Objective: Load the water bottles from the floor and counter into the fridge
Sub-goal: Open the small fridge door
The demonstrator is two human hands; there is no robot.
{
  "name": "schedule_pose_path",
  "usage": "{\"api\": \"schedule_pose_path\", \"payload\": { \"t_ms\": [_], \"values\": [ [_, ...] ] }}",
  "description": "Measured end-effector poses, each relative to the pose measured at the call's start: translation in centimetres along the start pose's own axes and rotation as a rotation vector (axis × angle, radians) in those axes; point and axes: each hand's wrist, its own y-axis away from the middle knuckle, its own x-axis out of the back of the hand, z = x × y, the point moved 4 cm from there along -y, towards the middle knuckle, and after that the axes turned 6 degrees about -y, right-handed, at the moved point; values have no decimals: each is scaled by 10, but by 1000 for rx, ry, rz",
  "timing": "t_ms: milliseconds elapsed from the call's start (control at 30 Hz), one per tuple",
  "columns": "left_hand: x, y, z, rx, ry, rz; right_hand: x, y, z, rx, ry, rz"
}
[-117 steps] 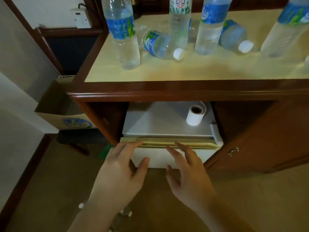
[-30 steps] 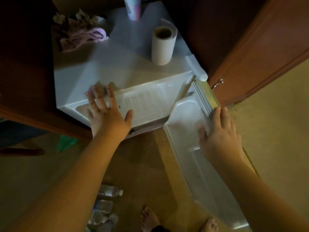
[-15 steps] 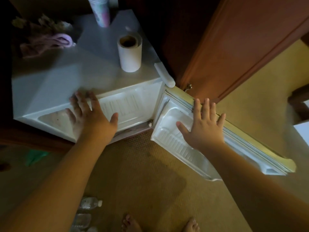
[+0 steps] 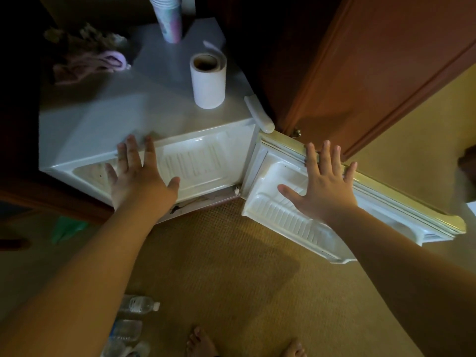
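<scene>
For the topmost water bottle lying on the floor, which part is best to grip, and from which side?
Likely the clear body of the bottle, taken from above with fingers across its width. It lies on its side on the carpet, white cap pointing right, so the body is the broadest exposed part.

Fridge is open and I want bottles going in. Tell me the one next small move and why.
Probably drop the left hand from the fridge rim to the nearest floor bottle. The door already stands wide open under the flat right hand, both hands are empty, and bottles lie by the left forearm.
</scene>
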Motion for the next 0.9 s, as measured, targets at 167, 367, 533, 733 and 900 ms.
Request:
{"api": "schedule_pose_path", "payload": {
  "t_ms": [167,367,533,733,900],
  "values": [
    [6,11,-4,-31,81,-41,0,2,2,5,-14,-8],
    [13,107,-22,118,348,-73,-6,30,-29,229,-33,100],
    [-5,219,-57,366,481,-67,-28,89,-112,616,-115,11],
    [-83,339,-108,807,628,-76,-72,170,-217,1006,-195,-176],
    [-155,392,-144,1042,651,-56,-151,203,-299,1151,-160,-343]
  ]
}}
